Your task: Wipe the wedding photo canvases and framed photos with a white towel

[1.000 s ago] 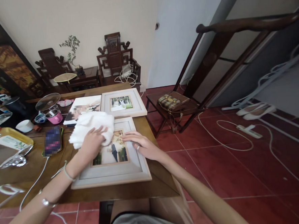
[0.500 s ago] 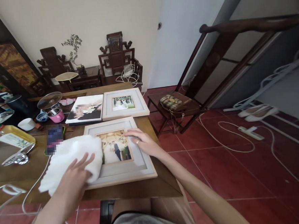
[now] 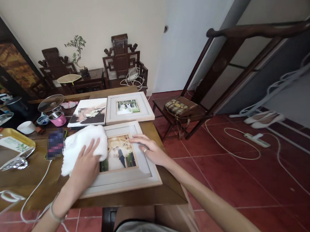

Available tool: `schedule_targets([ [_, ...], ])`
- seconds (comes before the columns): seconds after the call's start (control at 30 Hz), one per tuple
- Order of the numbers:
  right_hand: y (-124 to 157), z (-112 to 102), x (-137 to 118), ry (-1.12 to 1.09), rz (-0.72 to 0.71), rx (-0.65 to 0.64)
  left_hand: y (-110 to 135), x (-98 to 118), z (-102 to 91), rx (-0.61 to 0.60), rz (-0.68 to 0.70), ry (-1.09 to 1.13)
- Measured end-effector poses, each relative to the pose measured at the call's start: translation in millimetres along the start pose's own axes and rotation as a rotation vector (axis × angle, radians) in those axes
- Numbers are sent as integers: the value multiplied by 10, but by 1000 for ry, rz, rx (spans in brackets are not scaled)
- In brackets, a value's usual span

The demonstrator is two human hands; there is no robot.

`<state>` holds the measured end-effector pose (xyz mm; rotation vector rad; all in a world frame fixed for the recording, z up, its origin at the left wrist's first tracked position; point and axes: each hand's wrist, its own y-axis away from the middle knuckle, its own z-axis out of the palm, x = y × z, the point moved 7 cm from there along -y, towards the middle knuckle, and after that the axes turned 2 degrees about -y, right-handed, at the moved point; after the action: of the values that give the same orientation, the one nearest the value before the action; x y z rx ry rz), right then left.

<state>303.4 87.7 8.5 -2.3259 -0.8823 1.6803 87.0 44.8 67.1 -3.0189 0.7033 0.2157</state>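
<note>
A framed photo (image 3: 147,167) with a light wooden border and white mat lies flat near the table's front right corner. My left hand (image 3: 88,164) presses a folded white towel (image 3: 80,145) over the frame's left part, its fingers slightly spread on top and its thumb hidden. The towel hides the frame's upper left corner and touches the picture's left side. On the frame's right side rests my right hand (image 3: 149,148), open, with a ring on one finger and its fingertips at the picture's right edge.
Behind lie a second framed photo (image 3: 148,111) and a white-covered album or print (image 3: 88,111). To the left are a phone (image 3: 54,143) on a white cable, a pink cup (image 3: 58,119), an oil bottle (image 3: 14,138) and a clear lid. A chair (image 3: 196,110) with a plaid bag stands right.
My left hand and the towel have moved away from me and slightly right, uncovering the frame's lower left part. The right hand stays nearly in place on the frame.
</note>
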Motion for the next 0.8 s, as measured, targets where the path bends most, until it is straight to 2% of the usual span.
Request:
schedule_targets([
  [0.13, 0, 0, -8, -1, -8, -10, -396, -215, 5, 108, -12, -14],
  [0.23, 2, -3, 6, -1, -5, -7, -478, -264, 61, 112, 20, -24],
  [0.33, 3, 1, 23, 0, -9, -6, -307, -168, 90, 44, 93, -10],
  [0.5, 6, 9, 46, 3, -15, 12, 374, 169, 75, -105, 155, 71],
  [0.6, 7, 10, 41, 0, -21, 17, 732, 452, 33, -65, 247, 167],
  [0.7, 7, 7, 32, 3, -25, 17, 836, 623, 15, 29, 277, 206],
  [0.8, 8, 8, 23, 9, -31, 16, 681, 583, 41, 102, 211, 204],
])
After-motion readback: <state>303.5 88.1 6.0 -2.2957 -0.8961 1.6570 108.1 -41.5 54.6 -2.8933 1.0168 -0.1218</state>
